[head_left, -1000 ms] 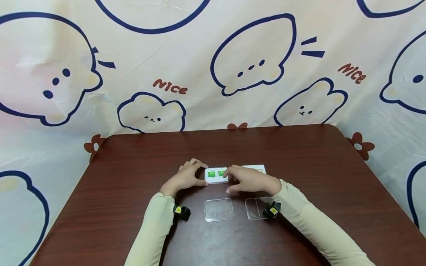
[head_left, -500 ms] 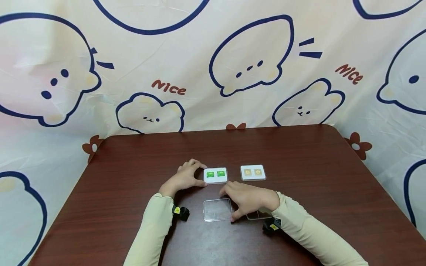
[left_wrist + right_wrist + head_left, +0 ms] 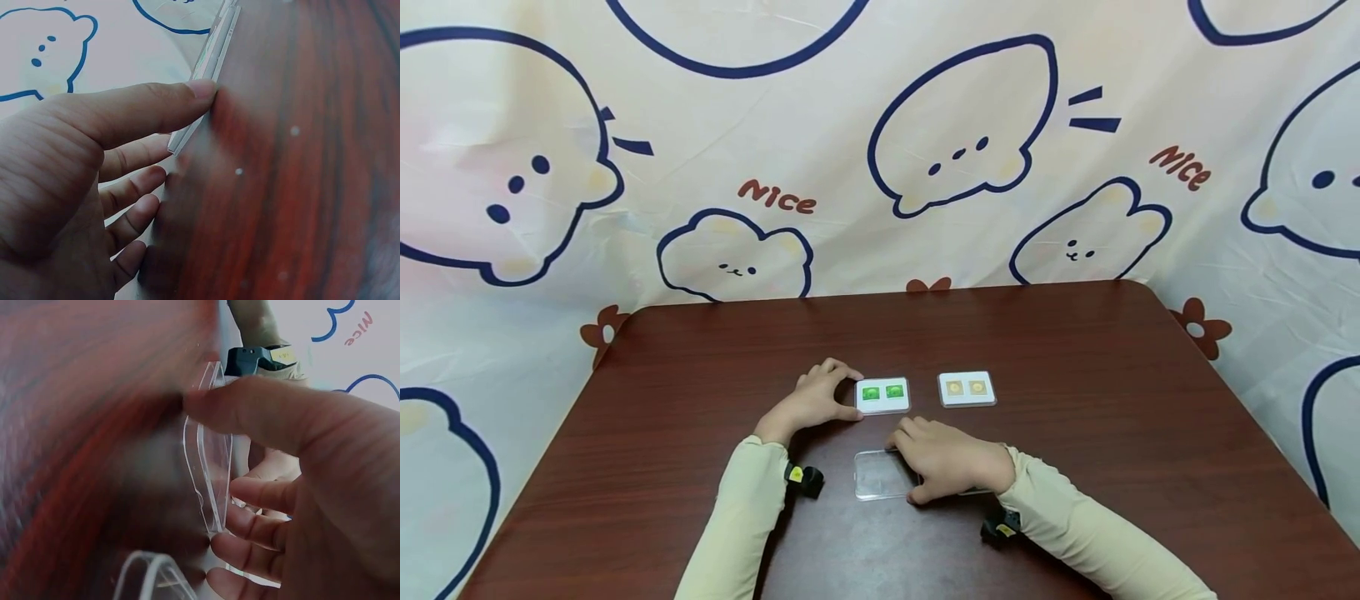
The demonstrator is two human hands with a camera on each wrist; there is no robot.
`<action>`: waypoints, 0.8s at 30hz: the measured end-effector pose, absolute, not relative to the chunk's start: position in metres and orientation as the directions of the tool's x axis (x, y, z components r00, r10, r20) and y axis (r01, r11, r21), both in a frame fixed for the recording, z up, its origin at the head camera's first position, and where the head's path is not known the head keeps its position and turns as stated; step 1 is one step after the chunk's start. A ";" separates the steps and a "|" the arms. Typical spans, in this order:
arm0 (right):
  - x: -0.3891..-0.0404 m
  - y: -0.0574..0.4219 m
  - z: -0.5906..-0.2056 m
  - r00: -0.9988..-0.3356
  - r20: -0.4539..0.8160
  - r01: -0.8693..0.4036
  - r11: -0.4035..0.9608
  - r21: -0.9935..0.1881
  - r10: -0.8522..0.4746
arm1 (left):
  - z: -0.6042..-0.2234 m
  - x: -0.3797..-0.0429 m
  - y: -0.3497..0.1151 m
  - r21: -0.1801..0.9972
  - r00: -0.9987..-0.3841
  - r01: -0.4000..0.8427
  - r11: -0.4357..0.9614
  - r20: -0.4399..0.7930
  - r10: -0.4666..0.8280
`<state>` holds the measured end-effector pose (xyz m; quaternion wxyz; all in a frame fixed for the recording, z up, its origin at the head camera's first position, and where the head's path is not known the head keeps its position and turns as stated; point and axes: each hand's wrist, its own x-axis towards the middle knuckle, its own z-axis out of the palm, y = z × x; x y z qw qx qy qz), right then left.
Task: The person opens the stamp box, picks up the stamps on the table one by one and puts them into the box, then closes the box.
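A flat clear-edged case with a white face and two green pictures [image 3: 882, 396] lies on the table. My left hand [image 3: 808, 403] spans its left end, thumb at the near edge and index finger at the far one; the left wrist view shows the thumb on the case rim [image 3: 215, 59]. Nearer to me is a clear plastic lid [image 3: 874, 477]. My right hand [image 3: 953, 460] covers its right part and grips it, thumb at the near edge, fingers round the far edge. In the right wrist view this lid [image 3: 212, 462] stands between thumb and fingers.
A matching case with two yellow pictures [image 3: 967, 389] lies to the right of the green one. A second clear lid [image 3: 149, 575] sits beside the gripped one, mostly hidden under my right hand in the head view. A patterned cloth [image 3: 842, 133] hangs behind the brown table [image 3: 1075, 350].
My right hand has left the green-pictured case, come toward me and taken hold of the left clear lid. The yellow-pictured case is uncovered. My left hand stays at the green-pictured case.
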<state>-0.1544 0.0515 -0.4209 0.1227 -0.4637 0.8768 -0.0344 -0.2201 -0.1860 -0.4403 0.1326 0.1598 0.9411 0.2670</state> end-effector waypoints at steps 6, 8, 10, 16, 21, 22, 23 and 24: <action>-0.154 0.051 -0.424 -0.539 -0.161 -0.805 0.562 -0.191 -0.827 | -0.441 -0.220 -0.186 0.544 -0.916 0.232 0.806 -0.157 0.369; -0.154 0.052 -0.425 -0.540 -0.153 -0.802 0.561 -0.204 -0.827 | -0.441 -0.220 -0.185 0.546 -0.915 0.234 0.805 -0.156 0.372; -0.154 0.052 -0.425 -0.544 -0.143 -0.797 0.563 -0.219 -0.826 | -0.441 -0.220 -0.185 0.550 -0.915 0.232 0.803 -0.157 0.371; -0.159 0.058 -0.420 -0.558 -0.120 -0.766 0.565 -0.306 -0.821 | -0.441 -0.221 -0.185 0.559 -0.914 0.234 0.796 -0.153 0.377; -0.168 0.064 -0.413 -0.588 -0.097 -0.719 0.575 -0.391 -0.803 | -0.442 -0.221 -0.186 0.559 -0.914 0.228 0.798 -0.160 0.373; -0.171 0.065 -0.413 -0.594 -0.089 -0.716 0.576 -0.394 -0.800 | -0.443 -0.221 -0.186 0.554 -0.914 0.230 0.800 -0.160 0.373; -0.173 0.066 -0.413 -0.597 -0.077 -0.716 0.574 -0.397 -0.798 | -0.443 -0.221 -0.186 0.554 -0.913 0.229 0.801 -0.162 0.374; -0.176 0.067 -0.413 -0.601 -0.069 -0.714 0.574 -0.402 -0.796 | -0.442 -0.221 -0.186 0.552 -0.913 0.231 0.801 -0.162 0.375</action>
